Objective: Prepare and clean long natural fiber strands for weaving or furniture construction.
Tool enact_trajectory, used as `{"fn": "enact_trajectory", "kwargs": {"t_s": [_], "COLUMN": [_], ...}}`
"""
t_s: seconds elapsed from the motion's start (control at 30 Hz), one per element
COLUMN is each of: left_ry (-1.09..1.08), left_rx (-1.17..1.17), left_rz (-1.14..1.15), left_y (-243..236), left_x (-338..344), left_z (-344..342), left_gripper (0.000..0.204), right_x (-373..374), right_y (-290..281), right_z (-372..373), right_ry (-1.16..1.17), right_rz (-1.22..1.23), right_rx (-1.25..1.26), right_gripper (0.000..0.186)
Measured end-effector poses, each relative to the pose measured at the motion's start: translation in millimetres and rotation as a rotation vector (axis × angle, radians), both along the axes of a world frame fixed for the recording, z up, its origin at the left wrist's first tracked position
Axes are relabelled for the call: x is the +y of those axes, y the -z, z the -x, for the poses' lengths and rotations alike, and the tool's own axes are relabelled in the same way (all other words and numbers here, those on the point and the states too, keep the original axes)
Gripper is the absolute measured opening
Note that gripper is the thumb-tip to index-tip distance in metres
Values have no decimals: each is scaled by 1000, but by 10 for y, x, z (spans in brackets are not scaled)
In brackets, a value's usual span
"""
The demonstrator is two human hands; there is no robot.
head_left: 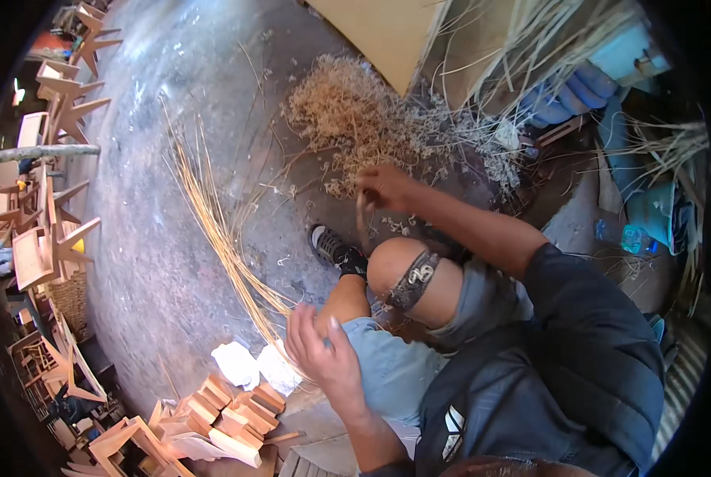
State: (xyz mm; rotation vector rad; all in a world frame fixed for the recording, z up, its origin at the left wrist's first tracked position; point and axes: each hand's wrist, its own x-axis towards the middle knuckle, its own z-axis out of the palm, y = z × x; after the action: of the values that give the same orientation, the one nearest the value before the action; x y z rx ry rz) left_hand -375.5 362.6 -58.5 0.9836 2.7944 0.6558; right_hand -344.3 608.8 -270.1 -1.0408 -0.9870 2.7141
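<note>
Golden strips (216,226), one bundle, by left hand (320,350); one shavings heap (347,111)

"What's on the floor (149,270) ahead?"
"A heap of shavings (343,111), with a corner of a board (391,36) at its far edge; a bundle of strands (216,226) lies left of it, running back toward the left hand (320,350); the right hand (383,188) is between the heap and the right knee (394,274)."
"And around the sides?"
"Furniture frames (33,258) line the far left; wood blocks (232,409) lie near left, with two sheets (235,364) just beyond them; at the right stands a bucket (651,208), a bottle (632,238) just beside it."
</note>
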Motion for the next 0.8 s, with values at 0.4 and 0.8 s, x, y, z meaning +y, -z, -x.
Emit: {"fn": "enact_trajectory", "kwargs": {"t_s": [0.4, 0.8], "left_ry": [393, 867], "left_rx": [-526, -673], "left_rz": [74, 267], "left_y": [-845, -994], "left_x": [267, 918], "left_z": [-2190, -4257], "left_gripper": [23, 14], "right_x": [-82, -378], "right_y": [-1776, -2119], "right_z": [-3323, -8594], "right_ry": [508, 797], "right_rz": [32, -675], "right_rx": [22, -788], "right_gripper": [9, 19]}}
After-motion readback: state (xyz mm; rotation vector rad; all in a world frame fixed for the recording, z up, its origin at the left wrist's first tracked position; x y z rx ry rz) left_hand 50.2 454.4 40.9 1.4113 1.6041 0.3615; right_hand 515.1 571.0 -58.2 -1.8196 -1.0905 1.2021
